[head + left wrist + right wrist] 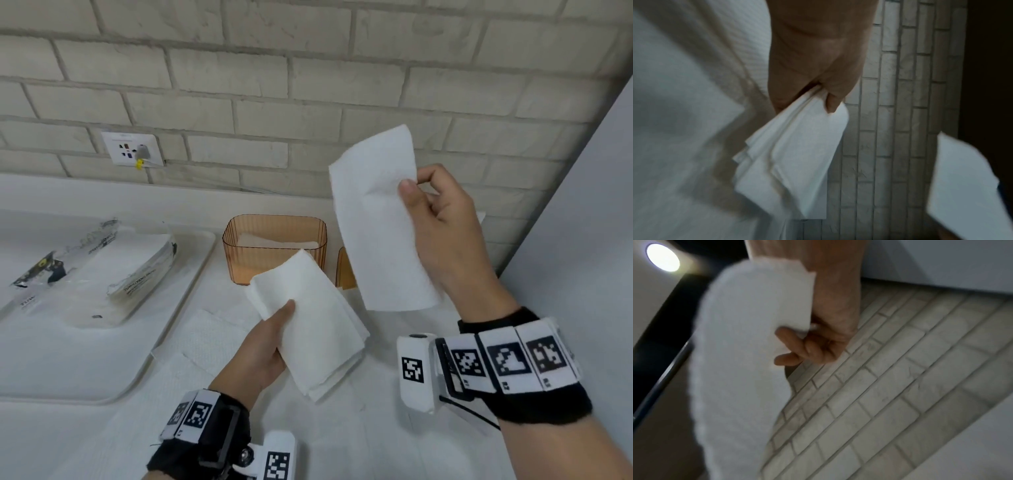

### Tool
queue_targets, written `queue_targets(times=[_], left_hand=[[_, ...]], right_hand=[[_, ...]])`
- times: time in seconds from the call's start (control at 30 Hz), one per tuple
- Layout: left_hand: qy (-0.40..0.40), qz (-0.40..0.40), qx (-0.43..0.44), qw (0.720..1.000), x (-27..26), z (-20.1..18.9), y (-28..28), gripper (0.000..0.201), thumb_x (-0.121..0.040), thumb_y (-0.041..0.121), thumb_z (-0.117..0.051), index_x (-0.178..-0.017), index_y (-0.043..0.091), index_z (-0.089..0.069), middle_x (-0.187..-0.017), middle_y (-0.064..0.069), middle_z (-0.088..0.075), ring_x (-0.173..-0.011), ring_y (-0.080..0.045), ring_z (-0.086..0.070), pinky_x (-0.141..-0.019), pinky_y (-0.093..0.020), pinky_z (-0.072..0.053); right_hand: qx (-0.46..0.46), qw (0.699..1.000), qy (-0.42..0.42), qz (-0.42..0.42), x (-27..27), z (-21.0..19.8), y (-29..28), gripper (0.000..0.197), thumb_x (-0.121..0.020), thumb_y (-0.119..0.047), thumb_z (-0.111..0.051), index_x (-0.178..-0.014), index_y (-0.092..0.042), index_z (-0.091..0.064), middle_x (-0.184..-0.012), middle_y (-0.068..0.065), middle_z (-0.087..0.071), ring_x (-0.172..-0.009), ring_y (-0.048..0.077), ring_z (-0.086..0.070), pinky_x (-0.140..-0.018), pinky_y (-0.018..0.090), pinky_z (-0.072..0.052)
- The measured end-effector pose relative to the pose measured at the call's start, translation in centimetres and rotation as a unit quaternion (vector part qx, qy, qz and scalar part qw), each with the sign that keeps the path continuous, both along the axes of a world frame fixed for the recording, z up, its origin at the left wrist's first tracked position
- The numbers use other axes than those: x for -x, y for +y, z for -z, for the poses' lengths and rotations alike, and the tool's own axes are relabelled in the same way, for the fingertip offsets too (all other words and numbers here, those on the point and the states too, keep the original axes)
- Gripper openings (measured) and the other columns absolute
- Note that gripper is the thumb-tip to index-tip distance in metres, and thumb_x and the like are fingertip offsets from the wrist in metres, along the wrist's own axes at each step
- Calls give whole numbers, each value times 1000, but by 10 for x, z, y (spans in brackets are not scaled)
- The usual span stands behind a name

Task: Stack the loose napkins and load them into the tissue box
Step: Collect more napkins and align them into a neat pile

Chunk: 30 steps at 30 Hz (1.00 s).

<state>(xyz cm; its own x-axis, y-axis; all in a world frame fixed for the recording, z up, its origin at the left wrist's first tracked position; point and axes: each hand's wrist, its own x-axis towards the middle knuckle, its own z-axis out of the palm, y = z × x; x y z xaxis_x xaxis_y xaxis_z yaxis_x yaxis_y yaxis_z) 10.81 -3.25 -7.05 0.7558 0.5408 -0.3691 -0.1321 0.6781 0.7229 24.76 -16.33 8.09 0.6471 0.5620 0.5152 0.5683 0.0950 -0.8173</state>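
Left hand (260, 346) gripping a small stack of folded napkins (310, 325), thumb pressed on top, fingers curled under, held up off the white counter (342, 445). Right hand (442, 226) pinching a single napkin (380, 222) by its edge between thumb and fingers, held higher and to the right, hanging loose. Amber ribbed tissue box (274, 250) just behind the stack (open top, some white paper already inside). More loose napkins (202, 339) flat on the counter near the left wrist. Opened napkin package (102, 274) on a white tray (68, 370), far left.
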Motion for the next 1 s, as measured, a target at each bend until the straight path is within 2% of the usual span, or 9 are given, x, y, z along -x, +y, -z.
queue_targets(times=[0.13,0.23,0.37,0.53,0.6,0.67,0.77,0.87,1.0], left_hand=[[22,36,-66,997,-6,-11,-5,38,-92,24,-56,-127,7,-55,-115,-12,-68,-98,-24,-67,-68,-32,-55],[-24,59,-91,994,-8,-17,-12,43,-82,26,-66,-121,9,-58,-104,-7,-72,-88,-18,-71,-62,-26,-56],[-51,52,-139,988,-11,-23,-19,32,-97,29,-49,-122,14,-60,-114,-6,-70,-102,-19,-67,-76,-28,-55],[-87,0,-86,992,-12,-27,-21,66,-89,66,-28,-125,21,-59,-119,-8,-68,-113,-25,-63,-98,-45,-46],[-82,12,-88,993,-12,-29,-23,65,-84,65,-37,-125,20,-59,-119,-8,-68,-113,-26,-63,-99,-46,-46],[-56,23,-115,992,-13,-31,-24,49,-87,46,-52,-126,17,-58,-116,-8,-69,-110,-27,-64,-97,-46,-48],[-42,9,-137,990,-14,-30,-21,32,-93,25,-54,-123,16,-57,-112,-7,-70,-106,-28,-65,-91,-44,-51],[-59,-4,-135,989,-11,-32,-15,27,-90,24,-58,-117,21,-58,-110,-6,-71,-104,-27,-66,-90,-46,-52],[-67,18,-158,985,-14,-36,-15,45,-79,29,-71,-120,21,-56,-112,-7,-70,-103,-27,-67,-87,-46,-54]], right_hand=[[-8,988,93,-125,17,8,5,13,-95,-27,-47,-86,-19,-53,-68,-8,-66,-58,6,-60,-51,20,-46],[65,994,55,-70,19,39,12,16,-96,-30,-48,-82,-23,-50,-62,-3,-61,-52,9,-51,-50,23,-40],[235,963,-120,57,15,79,20,17,-99,-33,-41,-95,-18,-48,-77,0,-55,-64,14,-50,-55,29,-39],[291,929,-199,109,16,87,19,29,-99,-36,-35,-110,-13,-49,-88,2,-53,-66,17,-45,-48,25,-30],[317,918,-213,110,15,87,22,32,-99,-39,-34,-116,-16,-48,-96,3,-58,-69,16,-48,-51,25,-31],[334,912,-212,111,16,86,24,32,-99,-41,-34,-118,-18,-46,-100,2,-58,-71,15,-49,-52,25,-32],[302,936,-143,111,13,86,20,32,-97,-41,-39,-118,-18,-42,-90,-3,-55,-70,13,-51,-57,26,-37],[247,967,37,55,2,81,9,46,-95,-44,-43,-133,-20,-34,-110,-2,-55,-94,13,-55,-73,27,-43],[270,942,155,-129,11,84,-4,41,-93,-47,-42,-130,-32,-34,-122,-13,-55,-108,4,-56,-91,27,-47]])
